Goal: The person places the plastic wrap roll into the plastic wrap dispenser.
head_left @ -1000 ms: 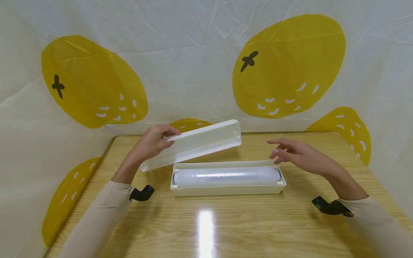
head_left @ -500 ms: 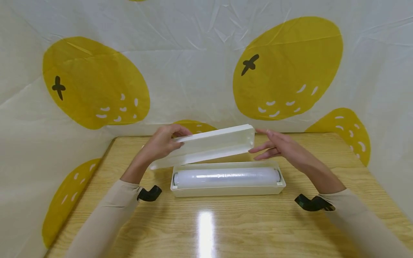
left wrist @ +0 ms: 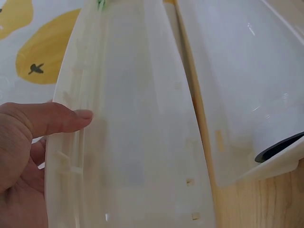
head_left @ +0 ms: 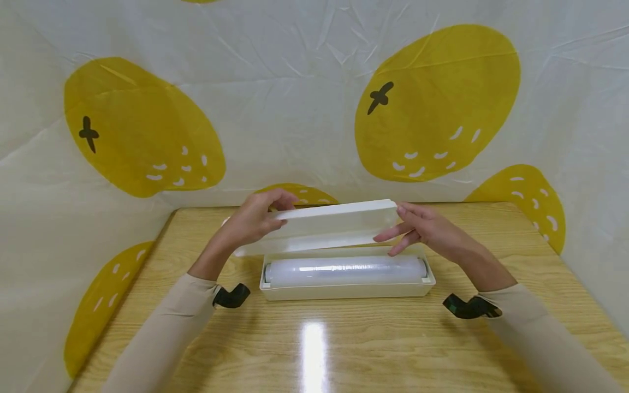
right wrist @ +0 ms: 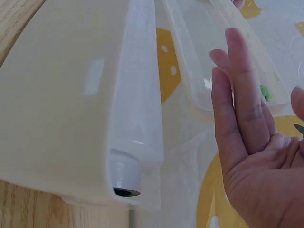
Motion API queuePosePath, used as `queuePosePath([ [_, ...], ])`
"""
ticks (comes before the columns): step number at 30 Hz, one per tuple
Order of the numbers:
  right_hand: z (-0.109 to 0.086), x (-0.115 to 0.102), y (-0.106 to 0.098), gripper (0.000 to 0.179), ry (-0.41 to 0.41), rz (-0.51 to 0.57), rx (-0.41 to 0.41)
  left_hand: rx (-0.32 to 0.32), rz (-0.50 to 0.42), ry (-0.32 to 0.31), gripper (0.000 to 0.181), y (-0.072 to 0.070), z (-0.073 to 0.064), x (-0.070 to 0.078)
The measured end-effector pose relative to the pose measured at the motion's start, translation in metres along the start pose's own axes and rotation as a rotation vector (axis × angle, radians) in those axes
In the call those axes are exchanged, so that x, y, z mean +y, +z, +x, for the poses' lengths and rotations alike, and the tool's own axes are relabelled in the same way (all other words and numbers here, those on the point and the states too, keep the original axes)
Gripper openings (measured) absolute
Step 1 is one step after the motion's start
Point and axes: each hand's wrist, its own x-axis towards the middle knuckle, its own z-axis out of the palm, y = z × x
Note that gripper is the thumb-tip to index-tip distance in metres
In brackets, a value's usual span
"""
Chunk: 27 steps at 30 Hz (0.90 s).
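My left hand [head_left: 257,218] holds the long white lid [head_left: 339,221], its thumb [left wrist: 71,118] over the long edge and its fingers behind. The hollow inner side of the lid faces me, tilted, with its right end higher. My right hand [head_left: 427,229] is at that right end, fingers extended across the corner and thumb near the top edge. In the right wrist view its fingers [right wrist: 247,99] are straight and overlap the lid. Below the lid, the open white box [head_left: 344,292] sits on the table with a roll of cling film [head_left: 344,270] lying lengthwise in it.
The wooden table [head_left: 373,344] runs back to a white cloth [head_left: 290,125] with printed yellow fruits, which hangs behind it and along both sides. Black wrist mounts [head_left: 472,307] stick out from both sleeves. A small green piece [right wrist: 264,92] shows at the lid's end.
My left hand has carried the lid to the right and levelled it somewhat over the box. The right hand has moved left to the lid's right end. The box and roll stay put.
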Motion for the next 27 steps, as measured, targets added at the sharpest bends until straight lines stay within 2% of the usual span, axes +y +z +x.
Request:
queuePosePath([
  [5, 0.0, 0.003, 0.002, 0.069, 0.03, -0.029, 0.055, -0.003, 0.011, -0.004, 0.04, 0.002, -0.001, 0.002],
  [10, -0.001, 0.005, 0.002, 0.052, -0.005, -0.061, 0.099, 0.001, 0.015, -0.023, 0.035, 0.003, -0.001, 0.002],
  [14, -0.002, 0.006, 0.001, 0.044, -0.03, -0.082, 0.138, 0.03, 0.004, -0.092, 0.033, 0.001, -0.005, -0.001],
  [19, -0.007, 0.005, -0.002, 0.059, -0.044, -0.08, 0.159, 0.099, 0.019, -0.184, 0.039, -0.003, -0.014, -0.006],
  [27, -0.017, 0.002, -0.005, 0.064, -0.072, -0.151, 0.229, 0.21, 0.172, -0.298, 0.052, -0.004, -0.028, -0.013],
])
